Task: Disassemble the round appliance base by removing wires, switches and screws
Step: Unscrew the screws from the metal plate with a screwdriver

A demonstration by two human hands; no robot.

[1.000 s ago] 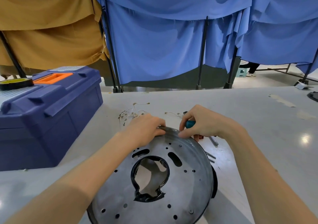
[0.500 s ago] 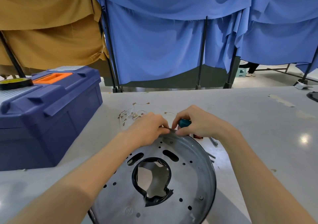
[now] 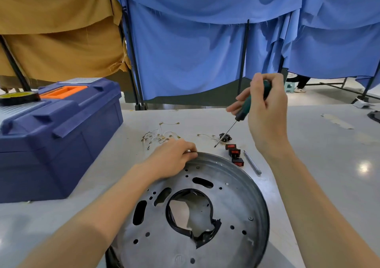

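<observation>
We log the right hand (image 3: 265,111) raised above the table (image 3: 320,154), fist closed on a green-handled screwdriver (image 3: 244,111), tip angled down toward three red switches (image 3: 234,154). Left hand (image 3: 172,158) pinches the far rim of the round appliance base (image 3: 205,212) lying on the table. Loose wires (image 3: 160,136) beyond it; blue toolbox (image 3: 57,136) at left.

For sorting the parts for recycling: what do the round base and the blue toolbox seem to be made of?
Round base: likely sheet metal, dull grey with soft reflections, punched holes and a rolled rim. Blue toolbox: apparently moulded plastic, matte, with rounded ribs and an orange handle.
</observation>
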